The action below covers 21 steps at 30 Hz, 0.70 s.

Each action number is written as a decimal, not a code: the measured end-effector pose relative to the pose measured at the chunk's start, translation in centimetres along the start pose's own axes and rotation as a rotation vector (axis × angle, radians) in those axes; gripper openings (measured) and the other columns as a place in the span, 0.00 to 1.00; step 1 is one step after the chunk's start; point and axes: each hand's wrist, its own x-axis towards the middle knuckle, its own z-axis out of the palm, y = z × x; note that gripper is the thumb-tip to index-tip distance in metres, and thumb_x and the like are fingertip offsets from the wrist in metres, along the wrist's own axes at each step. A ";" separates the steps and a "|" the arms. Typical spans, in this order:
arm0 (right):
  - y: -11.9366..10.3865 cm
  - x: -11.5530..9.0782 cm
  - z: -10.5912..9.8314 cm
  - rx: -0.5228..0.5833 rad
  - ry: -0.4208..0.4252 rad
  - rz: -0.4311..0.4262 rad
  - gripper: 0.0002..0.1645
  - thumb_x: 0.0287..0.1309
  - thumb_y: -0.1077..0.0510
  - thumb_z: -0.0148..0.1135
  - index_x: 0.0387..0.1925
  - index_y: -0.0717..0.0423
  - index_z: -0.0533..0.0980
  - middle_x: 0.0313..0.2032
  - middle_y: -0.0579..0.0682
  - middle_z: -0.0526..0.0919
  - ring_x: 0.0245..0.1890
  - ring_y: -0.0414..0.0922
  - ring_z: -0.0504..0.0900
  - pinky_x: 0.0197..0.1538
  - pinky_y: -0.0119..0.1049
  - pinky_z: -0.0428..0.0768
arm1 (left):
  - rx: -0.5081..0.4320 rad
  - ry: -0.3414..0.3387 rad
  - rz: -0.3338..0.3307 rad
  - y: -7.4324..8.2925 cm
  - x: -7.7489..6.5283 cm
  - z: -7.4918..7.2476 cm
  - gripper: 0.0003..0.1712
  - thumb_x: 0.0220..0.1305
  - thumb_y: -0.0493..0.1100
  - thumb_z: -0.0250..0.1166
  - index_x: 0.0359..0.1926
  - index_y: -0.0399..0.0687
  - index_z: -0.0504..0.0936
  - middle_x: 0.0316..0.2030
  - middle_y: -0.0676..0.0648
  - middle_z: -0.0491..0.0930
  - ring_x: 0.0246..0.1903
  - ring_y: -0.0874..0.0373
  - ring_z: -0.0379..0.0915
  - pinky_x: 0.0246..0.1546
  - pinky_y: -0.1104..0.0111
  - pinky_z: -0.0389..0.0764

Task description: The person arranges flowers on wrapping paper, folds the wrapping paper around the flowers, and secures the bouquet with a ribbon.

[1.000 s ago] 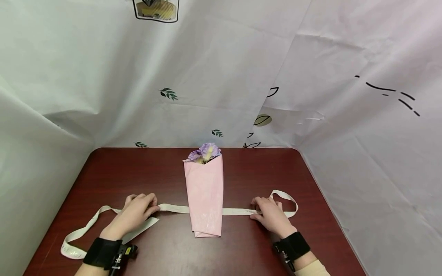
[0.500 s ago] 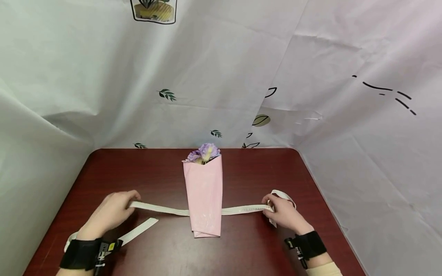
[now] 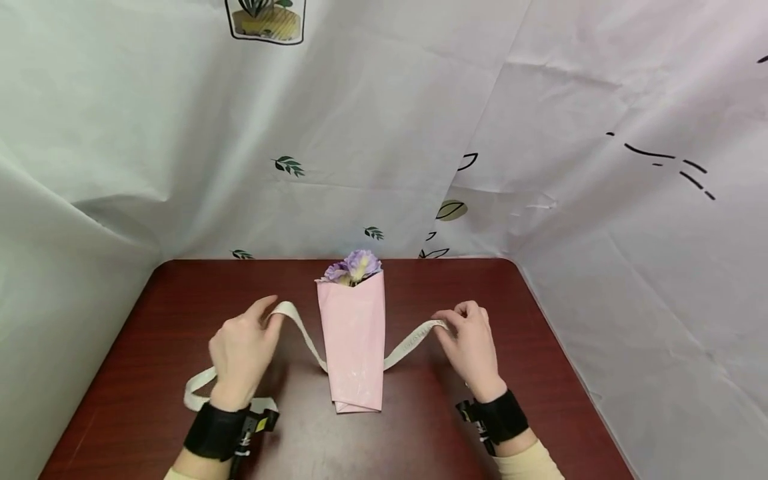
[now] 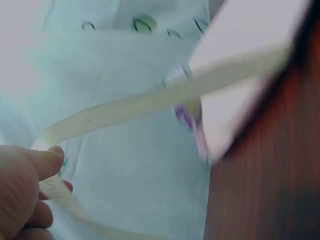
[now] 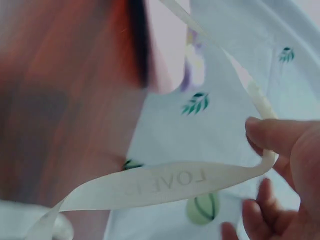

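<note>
A bouquet (image 3: pixel 353 333) of purple flowers (image 3: pixel 360 265) in pink wrapping paper lies on the table, flowers toward the back. A cream ribbon (image 3: pixel 413 344) runs beneath it and rises on both sides. My left hand (image 3: pixel 243 350) pinches the ribbon between thumb and fingers left of the bouquet; its tail loops down onto the table. On the other side, my right hand (image 3: pixel 471 347) pinches the ribbon, raised above the table. Printed lettering, part of it reading LOVE, shows on the ribbon (image 5: pixel 165 186) in the right wrist view. Both hands are apart from the wrapping.
The dark red wooden table (image 3: pixel 420 440) has rounded far corners. A white cloth (image 3: pixel 384 133) with leaf prints hangs behind it and along both sides. Black bands with small cameras circle both wrists.
Both hands first moved outward along the ribbon, then lifted it and came inward toward the bouquet. The ribbon, flat on the table before, now curves upward on both sides. The bouquet stayed put.
</note>
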 end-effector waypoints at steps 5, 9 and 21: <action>-2.6 0.8 1.1 0.013 0.001 0.086 0.10 0.65 0.58 0.74 0.47 0.47 0.90 0.25 0.39 0.75 0.27 0.43 0.70 0.29 0.38 0.69 | -0.219 -0.162 -0.161 3.1 0.2 1.5 0.17 0.72 0.48 0.69 0.57 0.50 0.84 0.15 0.57 0.73 0.11 0.60 0.62 0.13 0.64 0.58; -4.0 1.0 2.3 0.180 -0.072 0.198 0.09 0.69 0.57 0.71 0.49 0.48 0.84 0.26 0.36 0.81 0.24 0.37 0.77 0.26 0.35 0.73 | -0.414 -0.228 -0.234 4.9 -0.2 2.9 0.10 0.73 0.44 0.69 0.43 0.49 0.74 0.20 0.58 0.83 0.15 0.62 0.76 0.15 0.66 0.64; -6.7 -0.4 7.3 0.827 -0.413 0.388 0.18 0.86 0.57 0.47 0.52 0.66 0.80 0.42 0.60 0.88 0.45 0.48 0.88 0.48 0.43 0.84 | -0.704 -0.366 -0.083 7.8 -1.3 7.2 0.09 0.69 0.32 0.68 0.47 0.45 0.89 0.47 0.46 0.90 0.46 0.51 0.89 0.47 0.57 0.88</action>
